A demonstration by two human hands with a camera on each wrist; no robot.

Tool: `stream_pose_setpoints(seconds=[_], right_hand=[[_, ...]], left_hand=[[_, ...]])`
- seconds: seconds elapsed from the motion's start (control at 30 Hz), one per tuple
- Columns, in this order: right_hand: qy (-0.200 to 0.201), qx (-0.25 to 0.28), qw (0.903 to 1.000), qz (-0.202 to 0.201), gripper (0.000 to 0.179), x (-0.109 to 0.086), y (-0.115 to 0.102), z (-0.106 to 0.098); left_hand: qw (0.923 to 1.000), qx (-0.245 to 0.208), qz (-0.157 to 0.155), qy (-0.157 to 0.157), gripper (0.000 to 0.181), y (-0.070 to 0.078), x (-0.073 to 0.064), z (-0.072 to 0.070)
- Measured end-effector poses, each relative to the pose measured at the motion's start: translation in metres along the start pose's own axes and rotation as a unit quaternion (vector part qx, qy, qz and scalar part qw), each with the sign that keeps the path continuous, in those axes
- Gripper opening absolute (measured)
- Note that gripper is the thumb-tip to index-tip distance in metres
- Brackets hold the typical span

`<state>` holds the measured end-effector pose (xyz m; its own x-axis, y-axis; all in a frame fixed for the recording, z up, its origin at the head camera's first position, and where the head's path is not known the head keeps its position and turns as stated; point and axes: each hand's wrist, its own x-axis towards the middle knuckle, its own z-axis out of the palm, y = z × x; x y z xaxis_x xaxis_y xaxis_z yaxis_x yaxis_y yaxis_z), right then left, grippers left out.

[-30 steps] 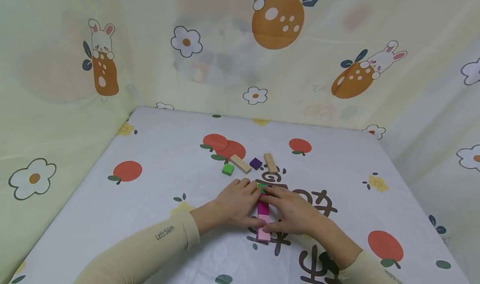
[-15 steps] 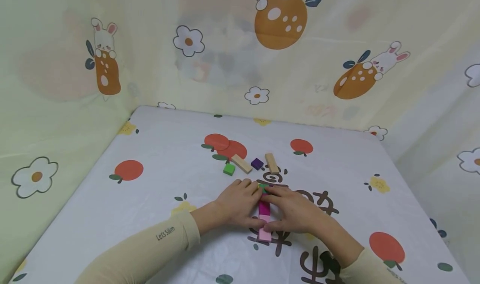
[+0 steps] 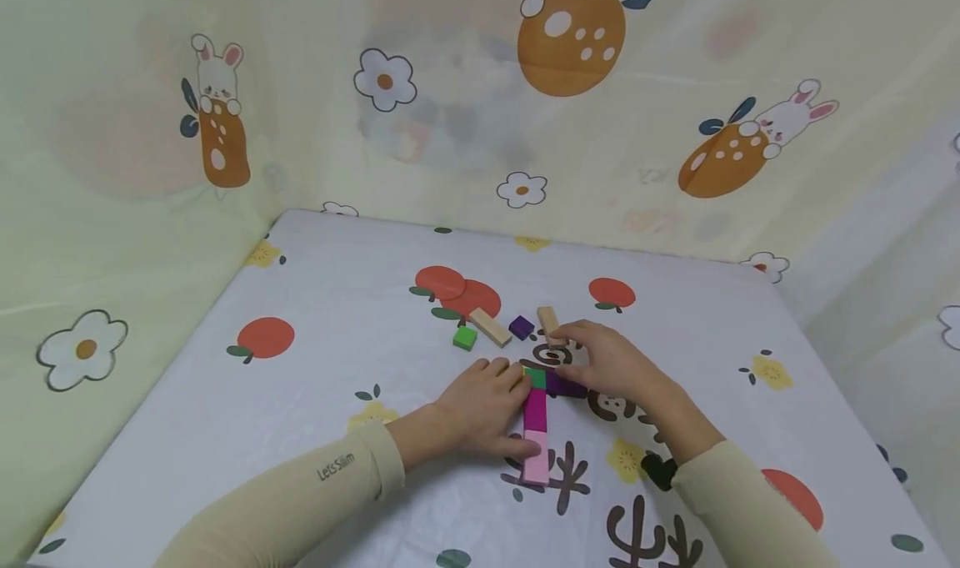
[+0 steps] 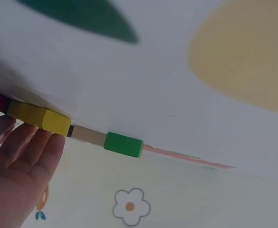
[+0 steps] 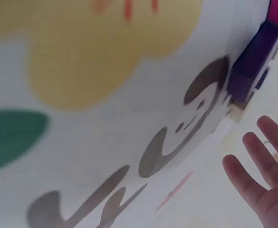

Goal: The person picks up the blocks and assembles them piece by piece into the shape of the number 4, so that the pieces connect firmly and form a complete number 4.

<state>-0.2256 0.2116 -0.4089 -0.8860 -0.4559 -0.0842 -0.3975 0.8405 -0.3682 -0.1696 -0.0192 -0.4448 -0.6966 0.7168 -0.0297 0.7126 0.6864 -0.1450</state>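
Note:
My left hand [image 3: 483, 409] lies along the left of a row of blocks, thumb on the pink block [image 3: 536, 468]. Beyond the pink come a magenta block [image 3: 536, 409] and a green block [image 3: 537, 379]. In the left wrist view, fairly straight fingers [image 4: 48, 152] touch a yellow block [image 4: 58, 122]. A purple block [image 3: 567, 385] extends rightward from the row's far end. Above it is my right hand [image 3: 611, 364], its fingertips overlapping the near end of the right wooden block [image 3: 548, 322]; contact is unclear. The right wrist view shows its fingers extended, holding nothing.
Past the row lie a loose bright green block [image 3: 465, 338], another wooden block [image 3: 491, 327] and a dark purple block [image 3: 521, 328]. The printed tablecloth [image 3: 360, 276] meets a patterned curtain [image 3: 442, 151] behind. Something black [image 3: 660, 470] shows by the right wrist.
My right hand has left the block row and moved away from me toward the right wooden block, uncovering the purple block. The left hand stays on the row. The head view has shifted slightly.

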Motion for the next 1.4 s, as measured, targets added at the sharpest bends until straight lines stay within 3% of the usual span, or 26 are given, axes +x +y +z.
stream_pose_setpoints(seconds=[0.37, 0.53, 1.07, 1.4], right_hand=[[0.004, -0.020, 0.9997, 0.013, 0.063, 0.038, 0.009, 0.005], [-0.013, -0.033, 0.9992, 0.021, 0.068, 0.048, 0.012, 0.006], [-0.027, -0.048, 0.9983, 0.014, 0.066, 0.055, 0.014, 0.009], [-0.015, -0.045, 0.9989, -0.005, 0.064, 0.055, 0.015, 0.011]], left_hand=[[1.0000, 0.000, 0.007, 0.003, 0.095, 0.002, -0.003, 0.005], [0.9999, -0.001, 0.009, 0.009, 0.095, 0.001, -0.005, 0.002], [1.0000, -0.001, 0.001, -0.001, 0.094, -0.001, -0.003, 0.000], [1.0000, 0.009, 0.000, 0.001, 0.095, -0.001, -0.002, 0.003]])
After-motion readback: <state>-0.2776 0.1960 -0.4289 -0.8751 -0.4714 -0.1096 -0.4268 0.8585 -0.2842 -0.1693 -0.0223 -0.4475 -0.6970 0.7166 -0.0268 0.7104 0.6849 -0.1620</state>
